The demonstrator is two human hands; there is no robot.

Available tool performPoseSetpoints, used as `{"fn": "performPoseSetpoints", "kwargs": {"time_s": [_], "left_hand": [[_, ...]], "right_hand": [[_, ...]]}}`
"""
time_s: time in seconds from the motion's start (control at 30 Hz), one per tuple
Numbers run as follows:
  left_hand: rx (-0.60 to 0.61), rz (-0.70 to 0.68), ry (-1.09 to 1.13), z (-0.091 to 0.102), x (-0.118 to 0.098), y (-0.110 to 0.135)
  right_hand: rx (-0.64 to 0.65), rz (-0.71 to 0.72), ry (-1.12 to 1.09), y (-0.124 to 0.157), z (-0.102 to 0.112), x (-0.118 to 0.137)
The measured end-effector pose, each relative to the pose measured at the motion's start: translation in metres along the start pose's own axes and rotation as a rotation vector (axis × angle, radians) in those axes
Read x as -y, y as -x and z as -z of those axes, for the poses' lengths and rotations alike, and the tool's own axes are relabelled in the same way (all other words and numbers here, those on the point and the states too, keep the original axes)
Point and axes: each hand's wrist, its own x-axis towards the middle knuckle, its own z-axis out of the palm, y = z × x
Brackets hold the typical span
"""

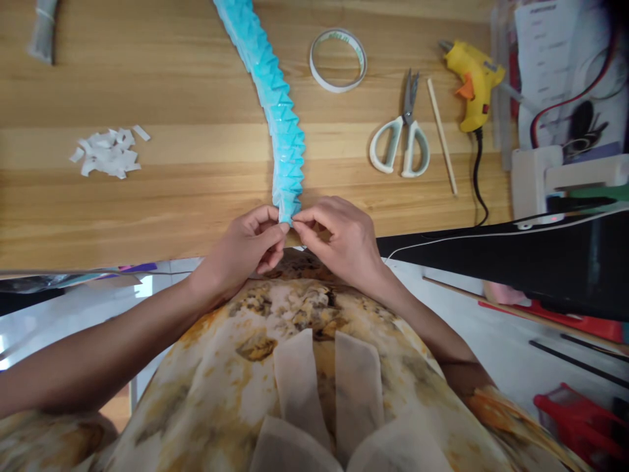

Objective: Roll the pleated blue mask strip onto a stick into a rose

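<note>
A long strip of pleated light-blue paper (280, 105) curves down the wooden table from the far edge of view to the near edge. My left hand (250, 242) pinches its near end between thumb and fingers. From the other side, my right hand (339, 229) has thumb and forefinger closed on the same end. The fingertips of both hands nearly meet there, and they cover the very tip of the strip. The other end of the strip runs out of view at the top.
White paper bits (108, 152) lie in a pile on the left. Right of the strip are a tape roll (338, 85), scissors (405, 131), a thin wooden stick (442, 137) and a yellow glue gun (474, 82) with its cord. A wire bundle (44, 29) is top left.
</note>
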Motion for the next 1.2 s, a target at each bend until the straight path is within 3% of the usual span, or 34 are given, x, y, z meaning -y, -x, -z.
{"fn": "performPoseSetpoints", "kwargs": {"time_s": [0.5,0.8,1.07,1.2], "left_hand": [[-0.032,-0.005,-0.028,-0.003,0.001,0.001],[-0.075,0.038,-0.051,-0.003,0.0,0.001],[0.079,0.099,-0.064,0.014,0.004,0.014],[0.087,0.12,-0.01,0.02,0.007,0.02]], "right_hand": [[-0.065,0.01,0.012,0.002,-0.007,-0.003],[-0.265,-0.28,-0.387,0.001,-0.006,-0.01],[-0.283,-0.336,-0.475,0.001,-0.012,-0.019],[-0.288,-0.346,-0.463,0.002,-0.013,-0.021]]}}
